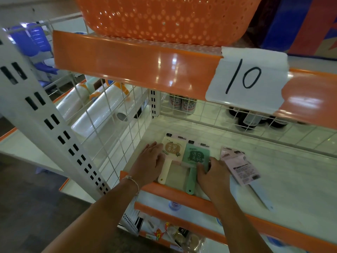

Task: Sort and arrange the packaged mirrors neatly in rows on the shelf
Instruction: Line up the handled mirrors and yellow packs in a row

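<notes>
White shelf (255,161), orange front edge (182,193)

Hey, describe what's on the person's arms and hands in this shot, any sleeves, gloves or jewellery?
Both forearms are bare, with no sleeves showing in the frame and no gloves. The left hand has a thin, pale beaded bracelet around its wrist. The right hand and its wrist carry nothing visible: no watch, band or ring can be made out.

The orange basket (167,17) is cut off at the top edge; print on the pink package (242,168) is unreadable.
</notes>
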